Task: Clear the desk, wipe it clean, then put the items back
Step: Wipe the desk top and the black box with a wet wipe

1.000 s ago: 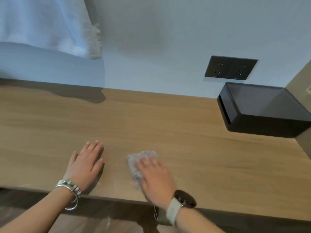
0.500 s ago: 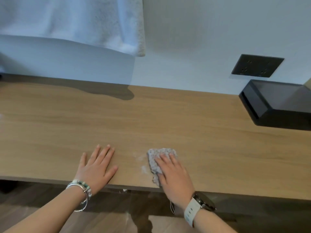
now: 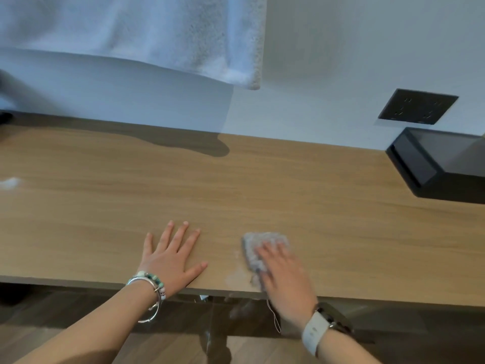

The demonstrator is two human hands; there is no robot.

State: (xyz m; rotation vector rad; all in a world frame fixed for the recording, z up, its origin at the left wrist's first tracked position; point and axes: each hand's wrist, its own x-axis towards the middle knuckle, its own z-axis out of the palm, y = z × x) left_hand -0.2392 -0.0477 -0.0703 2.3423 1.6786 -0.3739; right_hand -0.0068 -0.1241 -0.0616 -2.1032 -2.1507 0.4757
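- The left hand (image 3: 170, 258) lay flat on the desk (image 3: 341, 227) at its near edge, fingers spread apart, seemingly as a brace.
- The right hand (image 3: 284, 277) pressed straight fingers on the grey cloth (image 3: 256, 249) just right of it, evidently for wiping.

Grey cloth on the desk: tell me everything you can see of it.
The grey cloth is a small, crumpled rag with a nubby look, slightly blurred. It lies on the wooden desk near the front edge. The right hand presses on it with straight fingers and covers its right and near parts; its left and far edges show. A pale smear marks the wood just left of it.
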